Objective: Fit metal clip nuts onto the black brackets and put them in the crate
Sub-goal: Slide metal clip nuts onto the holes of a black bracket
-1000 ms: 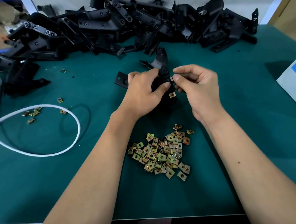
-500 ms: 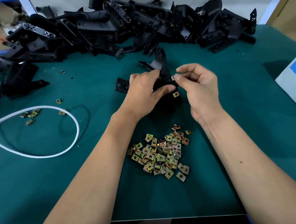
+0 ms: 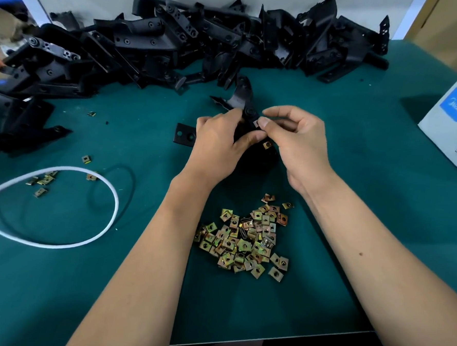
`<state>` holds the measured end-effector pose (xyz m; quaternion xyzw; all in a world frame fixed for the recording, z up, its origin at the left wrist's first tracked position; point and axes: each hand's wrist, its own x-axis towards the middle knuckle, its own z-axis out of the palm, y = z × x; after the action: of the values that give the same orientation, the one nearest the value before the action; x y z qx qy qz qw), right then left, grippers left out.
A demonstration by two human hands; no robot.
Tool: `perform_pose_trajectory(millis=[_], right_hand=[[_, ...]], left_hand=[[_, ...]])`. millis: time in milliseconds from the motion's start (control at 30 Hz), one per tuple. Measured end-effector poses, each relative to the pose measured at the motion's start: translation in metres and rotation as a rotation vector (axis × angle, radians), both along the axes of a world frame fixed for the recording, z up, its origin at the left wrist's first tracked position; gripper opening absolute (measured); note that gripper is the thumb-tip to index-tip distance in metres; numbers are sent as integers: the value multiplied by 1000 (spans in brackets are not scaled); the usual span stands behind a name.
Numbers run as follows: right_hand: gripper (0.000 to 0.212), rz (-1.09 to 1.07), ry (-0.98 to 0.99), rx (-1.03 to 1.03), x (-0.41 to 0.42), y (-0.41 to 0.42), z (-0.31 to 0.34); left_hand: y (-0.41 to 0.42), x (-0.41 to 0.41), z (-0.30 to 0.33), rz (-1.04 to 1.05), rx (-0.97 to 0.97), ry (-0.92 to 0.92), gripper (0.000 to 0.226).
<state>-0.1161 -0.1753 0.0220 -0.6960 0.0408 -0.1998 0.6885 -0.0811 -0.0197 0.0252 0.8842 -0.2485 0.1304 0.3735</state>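
Note:
My left hand (image 3: 218,148) grips a black bracket (image 3: 242,98) at the middle of the green table (image 3: 355,180); the hand hides much of the bracket. My right hand (image 3: 296,139) pinches a small clip nut (image 3: 256,123) against the bracket's edge with thumb and forefinger. Another brass clip nut (image 3: 267,144) sits on the bracket just below. A pile of loose clip nuts (image 3: 247,238) lies between my forearms. No crate is in view.
A big heap of black brackets (image 3: 203,43) runs along the back of the table. A looped white cable (image 3: 84,239) and a few stray nuts (image 3: 42,181) lie at the left. A white box (image 3: 452,119) stands at the right edge.
My right thumb and forefinger have closed in on the nut at the bracket's edge. Both hands and the bracket have barely shifted.

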Motion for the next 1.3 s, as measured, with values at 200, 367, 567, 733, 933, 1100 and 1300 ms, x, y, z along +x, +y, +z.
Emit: perform_pose_trajectory(millis=[200,367,567,733,933,1100,1300], right_hand=[[17,-59,2,-146,-2,4,3],[30,-92,-38,-334,-4,2,6],[23,-91,-61,-268,-3,8,6],[23,-53,-55,-157,-1,17,2],[22,91,18,-86,-1,5,3],[19,50,48,-161,1,-7,-1],[27,82,18,-429,0,-3,-4]], left_hand=[[4,2,-4,32,8,38,47],[1,4,-7,67,57,26,56],[-2,4,-8,70,45,34,55],[-4,4,-10,88,38,67,56],[-2,4,-10,79,-18,113,50],[-6,5,-11,291,-7,107,56],[-5,10,-13,388,-57,179,38]])
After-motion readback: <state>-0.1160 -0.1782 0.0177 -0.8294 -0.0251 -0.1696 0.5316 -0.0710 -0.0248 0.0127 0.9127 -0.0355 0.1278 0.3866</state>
